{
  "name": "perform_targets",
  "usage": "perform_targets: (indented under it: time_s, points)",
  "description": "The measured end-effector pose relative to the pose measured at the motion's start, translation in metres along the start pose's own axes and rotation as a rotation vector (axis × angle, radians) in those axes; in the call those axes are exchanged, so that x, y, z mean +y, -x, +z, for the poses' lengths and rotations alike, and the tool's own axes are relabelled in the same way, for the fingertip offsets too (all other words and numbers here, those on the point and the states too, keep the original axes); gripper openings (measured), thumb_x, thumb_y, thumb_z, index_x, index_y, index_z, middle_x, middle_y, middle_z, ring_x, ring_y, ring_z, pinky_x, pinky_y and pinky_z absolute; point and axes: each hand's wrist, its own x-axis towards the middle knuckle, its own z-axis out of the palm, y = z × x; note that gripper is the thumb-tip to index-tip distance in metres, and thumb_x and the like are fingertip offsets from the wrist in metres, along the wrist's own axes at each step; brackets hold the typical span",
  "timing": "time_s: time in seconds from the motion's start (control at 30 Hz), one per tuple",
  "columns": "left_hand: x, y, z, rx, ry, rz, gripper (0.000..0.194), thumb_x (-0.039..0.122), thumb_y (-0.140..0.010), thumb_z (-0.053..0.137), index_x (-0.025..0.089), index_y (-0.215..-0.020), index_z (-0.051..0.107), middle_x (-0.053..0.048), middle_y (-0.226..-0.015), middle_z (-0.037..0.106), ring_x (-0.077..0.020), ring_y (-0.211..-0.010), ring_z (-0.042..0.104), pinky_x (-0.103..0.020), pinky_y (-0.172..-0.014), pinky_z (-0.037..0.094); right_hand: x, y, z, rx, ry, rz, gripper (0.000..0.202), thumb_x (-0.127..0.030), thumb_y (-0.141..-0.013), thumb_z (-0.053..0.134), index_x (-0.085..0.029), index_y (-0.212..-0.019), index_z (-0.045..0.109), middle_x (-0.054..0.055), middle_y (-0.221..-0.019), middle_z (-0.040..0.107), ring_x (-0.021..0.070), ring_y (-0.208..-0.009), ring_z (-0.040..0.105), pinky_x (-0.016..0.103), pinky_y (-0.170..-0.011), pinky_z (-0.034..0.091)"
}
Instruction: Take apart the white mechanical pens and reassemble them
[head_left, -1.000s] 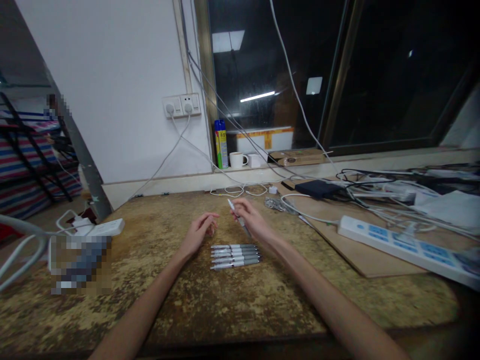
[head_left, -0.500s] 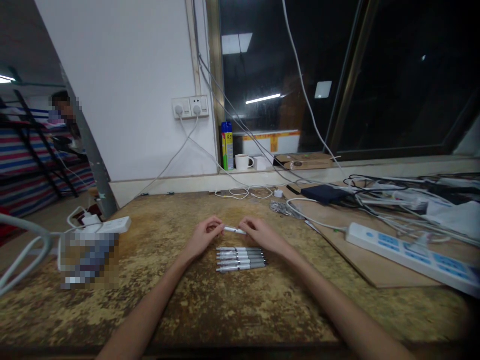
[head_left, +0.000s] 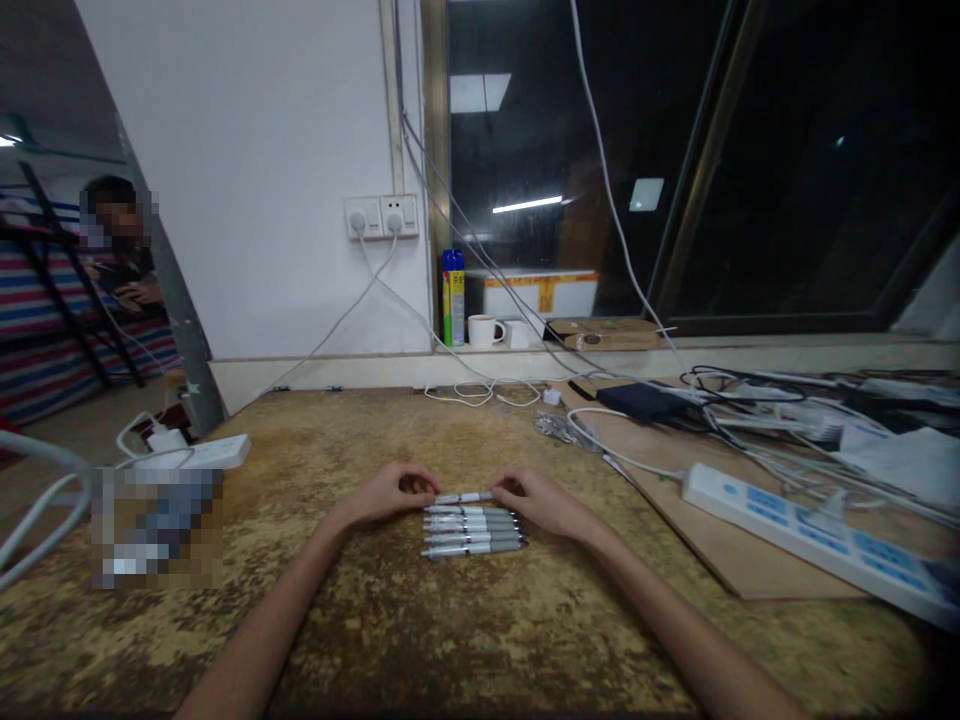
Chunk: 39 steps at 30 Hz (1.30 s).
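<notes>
A white and grey pen (head_left: 463,498) lies crosswise between my two hands, just beyond a row of similar pens. My left hand (head_left: 394,492) pinches its left end between thumb and fingertips. At the other end, the thumb and fingers of my right hand (head_left: 534,498) close on the tip. Nearer to me, several pens (head_left: 472,535) with clear left ends and grey right parts lie side by side on the worn wooden table (head_left: 420,630). Their dark tips point right.
Power strips lie at right (head_left: 810,530) and left (head_left: 202,452). Tangled cables (head_left: 750,405) cover a brown board (head_left: 720,545). A mug (head_left: 484,330) and spray can (head_left: 453,298) stand on the sill. A blurred-out object (head_left: 161,525) lies at left; a person (head_left: 124,245) is beyond.
Both hands have brought the pen down and towards me, from above the table to the far side of the row. The view has shifted slightly.
</notes>
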Motion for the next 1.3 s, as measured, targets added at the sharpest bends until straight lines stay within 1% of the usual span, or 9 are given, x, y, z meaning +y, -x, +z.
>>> perform_targets:
  time_s: [0.1, 0.3, 0.47, 0.53, 0.67, 0.73, 0.9, 1.13, 1.3]
  points:
    - [0.002, 0.002, -0.002, -0.034, -0.034, 0.015, 0.033, 0.043, -0.083, 0.067, 0.018, -0.102, 0.077, -0.006, -0.092, 0.073, -0.0192, -0.083, 0.062, -0.027, -0.075, 0.045, 0.002, 0.000, 0.000, -0.004, -0.002, -0.014, 0.024, -0.031, -0.087, 0.058, -0.015, -0.092, 0.075, 0.008, -0.091, 0.073, 0.0214, -0.082, 0.063, 0.031, -0.074, 0.045]
    - [0.004, 0.003, -0.001, -0.016, -0.033, 0.037, 0.033, 0.045, -0.085, 0.066, 0.020, -0.103, 0.077, -0.006, -0.095, 0.074, -0.0200, -0.085, 0.063, -0.027, -0.075, 0.046, 0.005, 0.000, -0.001, -0.028, -0.080, -0.002, 0.022, -0.032, -0.085, 0.061, -0.015, -0.089, 0.075, 0.007, -0.085, 0.073, 0.0193, -0.076, 0.062, 0.028, -0.068, 0.045]
    - [0.005, 0.002, 0.001, -0.017, -0.014, 0.024, 0.034, 0.048, -0.087, 0.063, 0.020, -0.100, 0.077, -0.006, -0.097, 0.075, -0.0218, -0.089, 0.065, -0.029, -0.080, 0.047, 0.001, -0.002, 0.001, 0.001, -0.098, 0.015, 0.029, -0.035, -0.090, 0.053, -0.016, -0.082, 0.073, 0.006, -0.082, 0.073, 0.0197, -0.077, 0.063, 0.029, -0.071, 0.044]
    - [0.002, 0.000, 0.004, 0.047, -0.004, 0.026, 0.035, 0.049, -0.088, 0.061, 0.020, -0.100, 0.078, -0.007, -0.099, 0.076, -0.0234, -0.092, 0.065, -0.031, -0.085, 0.047, 0.002, -0.004, 0.002, 0.050, -0.094, 0.030, 0.032, -0.036, -0.092, 0.050, -0.016, -0.077, 0.071, 0.005, -0.079, 0.072, 0.0189, -0.075, 0.062, 0.029, -0.071, 0.043]
    - [-0.008, -0.004, 0.015, 0.306, -0.006, 0.024, 0.035, 0.047, -0.089, 0.059, 0.019, -0.101, 0.076, -0.008, -0.107, 0.074, -0.0257, -0.101, 0.064, -0.035, -0.095, 0.045, 0.009, -0.008, 0.005, 0.156, -0.092, 0.079, 0.043, -0.042, -0.094, 0.044, -0.017, -0.066, 0.064, 0.002, -0.066, 0.065, 0.0180, -0.067, 0.057, 0.029, -0.067, 0.040]
    - [-0.012, -0.004, 0.023, 0.383, 0.016, 0.014, 0.035, 0.046, -0.090, 0.057, 0.019, -0.105, 0.074, -0.008, -0.110, 0.073, -0.0258, -0.104, 0.064, -0.037, -0.098, 0.045, 0.014, -0.008, 0.008, 0.205, -0.116, 0.100, 0.044, -0.044, -0.094, 0.042, -0.018, -0.064, 0.061, 0.002, -0.064, 0.062, 0.0185, -0.067, 0.057, 0.029, -0.068, 0.039]
    - [-0.008, 0.001, 0.046, 0.487, 0.095, -0.029, 0.034, 0.040, -0.093, 0.054, 0.019, -0.115, 0.070, -0.010, -0.123, 0.068, -0.0260, -0.117, 0.059, -0.039, -0.108, 0.039, 0.021, 0.001, 0.024, 0.374, -0.293, 0.119, 0.022, -0.039, -0.080, 0.061, -0.019, -0.087, 0.061, 0.003, -0.081, 0.063, 0.0194, -0.077, 0.058, 0.032, -0.074, 0.045]
    - [0.014, -0.001, 0.081, 0.522, 0.256, -0.091, 0.039, 0.037, -0.093, 0.055, 0.019, -0.127, 0.063, -0.013, -0.141, 0.058, -0.0261, -0.132, 0.052, -0.039, -0.116, 0.033, 0.013, 0.011, 0.054, 0.471, -0.445, 0.157, 0.030, -0.036, -0.081, 0.058, -0.021, -0.106, 0.055, 0.008, -0.108, 0.065, 0.0224, -0.104, 0.061, 0.041, -0.101, 0.044]
    - [0.021, -0.009, 0.092, 0.597, 0.317, -0.156, 0.040, 0.034, -0.095, 0.050, 0.017, -0.131, 0.059, -0.013, -0.146, 0.054, -0.0261, -0.138, 0.045, -0.040, -0.120, 0.026, 0.006, 0.010, 0.061, 0.512, -0.525, 0.190, 0.032, -0.035, -0.081, 0.058, -0.023, -0.110, 0.056, 0.009, -0.120, 0.064, 0.0226, -0.116, 0.059, 0.042, -0.109, 0.040]
